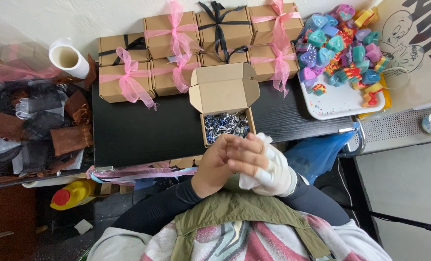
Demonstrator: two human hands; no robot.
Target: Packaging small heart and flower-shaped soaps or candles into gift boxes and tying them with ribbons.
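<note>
**Hands joined over a white wrap, just short of the open box**

A soft white piece of cloth or paper [279, 175] sits wrapped around the right hand [266, 166], crumpled and matte, with a corner poking up past the fingertips. Its long axis runs from the wrist up toward the fingertips, slanting away from the body. The right fingers [248, 153] curl loosely around this wrap, holding it. The left hand [215, 164] presses against them, its fingers folded over the right knuckles; whether it grips the wrap too cannot be told.

Just beyond the fingertips stands a small open box of brown corrugated card [223, 99], flap lid tilted back, filled with shredded blue and white paper [226, 125]. It rests on a black wood-grain tabletop [138, 130].

Further past the fingers, closed brown card boxes [169, 34] tied with pink and black ribbon bows stand in rows. Up and to the right of the fingers, a white tray [338, 101] carries a heap of glossy, colourful heart-shaped pieces [341, 43]. Left of the fingers, loose pink ribbons [138, 171] hang over the table edge, near a yellow bottle with a red cap [73, 193].
</note>
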